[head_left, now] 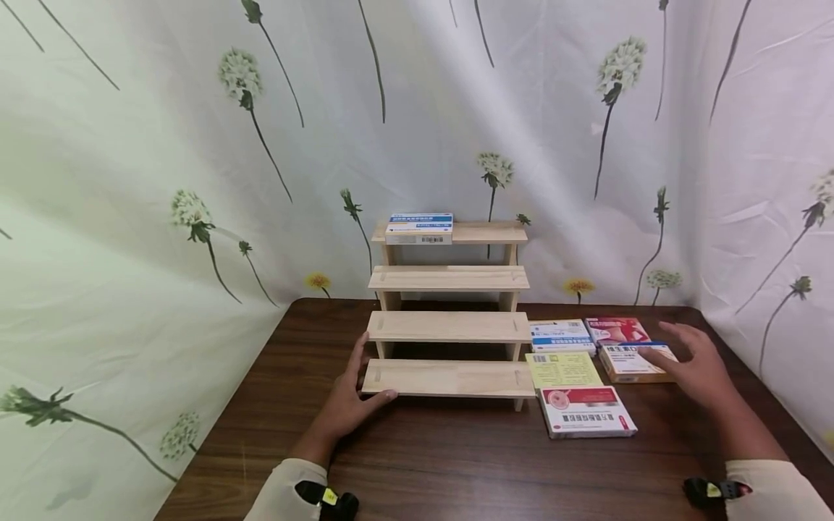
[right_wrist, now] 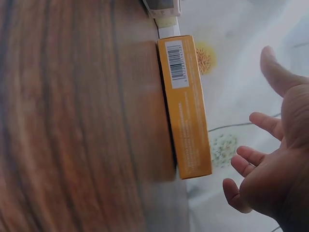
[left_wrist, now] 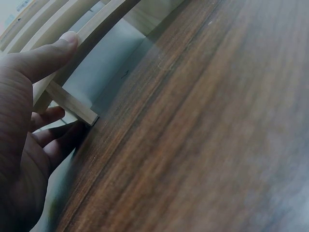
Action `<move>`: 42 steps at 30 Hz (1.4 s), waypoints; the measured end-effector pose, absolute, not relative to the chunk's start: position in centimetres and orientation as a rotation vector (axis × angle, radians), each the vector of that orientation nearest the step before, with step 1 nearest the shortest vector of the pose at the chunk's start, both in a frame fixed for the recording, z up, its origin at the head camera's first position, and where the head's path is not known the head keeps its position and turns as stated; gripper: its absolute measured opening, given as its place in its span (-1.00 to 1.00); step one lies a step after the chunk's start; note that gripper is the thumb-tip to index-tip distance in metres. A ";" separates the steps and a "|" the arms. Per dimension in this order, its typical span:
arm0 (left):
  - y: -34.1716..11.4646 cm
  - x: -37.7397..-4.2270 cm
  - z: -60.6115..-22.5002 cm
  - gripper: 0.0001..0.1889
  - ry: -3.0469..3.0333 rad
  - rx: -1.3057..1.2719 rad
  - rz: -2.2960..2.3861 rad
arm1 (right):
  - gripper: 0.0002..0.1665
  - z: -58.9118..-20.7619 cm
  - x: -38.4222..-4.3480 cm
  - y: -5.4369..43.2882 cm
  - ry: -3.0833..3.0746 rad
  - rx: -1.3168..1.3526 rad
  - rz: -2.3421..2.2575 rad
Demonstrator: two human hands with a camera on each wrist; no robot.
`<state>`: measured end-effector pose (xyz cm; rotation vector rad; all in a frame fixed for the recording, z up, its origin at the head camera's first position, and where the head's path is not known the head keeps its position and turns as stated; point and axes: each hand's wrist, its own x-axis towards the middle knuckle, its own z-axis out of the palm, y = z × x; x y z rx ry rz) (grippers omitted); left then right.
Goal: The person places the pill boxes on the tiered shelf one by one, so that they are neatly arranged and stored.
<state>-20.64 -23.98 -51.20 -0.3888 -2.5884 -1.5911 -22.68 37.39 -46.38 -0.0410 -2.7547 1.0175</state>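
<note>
A stepped wooden display stand (head_left: 449, 378) stands on the table. My left hand (head_left: 348, 405) holds the left end of its lowest step; in the left wrist view the thumb (left_wrist: 60, 48) lies along the step's front edge, and the other fingers are beside the stand's leg. Over the right side of the medicine boxes hovers my right hand (head_left: 700, 365), fingers spread and holding nothing. Nearest to it is a white and orange box (head_left: 635, 364), whose orange side (right_wrist: 186, 111) shows in the right wrist view, apart from the fingers.
A blue and white box (head_left: 419, 229) lies on the top step at the left. Right of the stand lie another blue and white box (head_left: 562, 336), a red box (head_left: 615, 330), a yellow paper-like item (head_left: 563, 370) and a red and white box (head_left: 586, 412). Floral cloth surrounds the table.
</note>
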 end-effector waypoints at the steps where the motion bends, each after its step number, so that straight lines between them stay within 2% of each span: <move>1: -24.0 -20.6 -51.2 0.25 -2.589 -0.386 -1.593 | 0.06 -46.5 -22.7 37.6 -2.765 -0.051 1.020; 18: -23.9 -20.7 -51.5 0.25 -2.590 -0.379 -1.592 | 0.04 -48.2 -22.7 40.8 -2.830 -0.069 1.111; 25: -23.8 -20.9 -51.3 0.25 -2.594 -0.389 -1.580 | 0.03 -49.3 -22.7 42.0 -2.797 -0.131 1.304; 42: -24.0 -20.8 -51.3 0.25 -2.595 -0.376 -1.585 | 0.06 -49.9 -22.9 42.4 -2.903 -0.113 1.301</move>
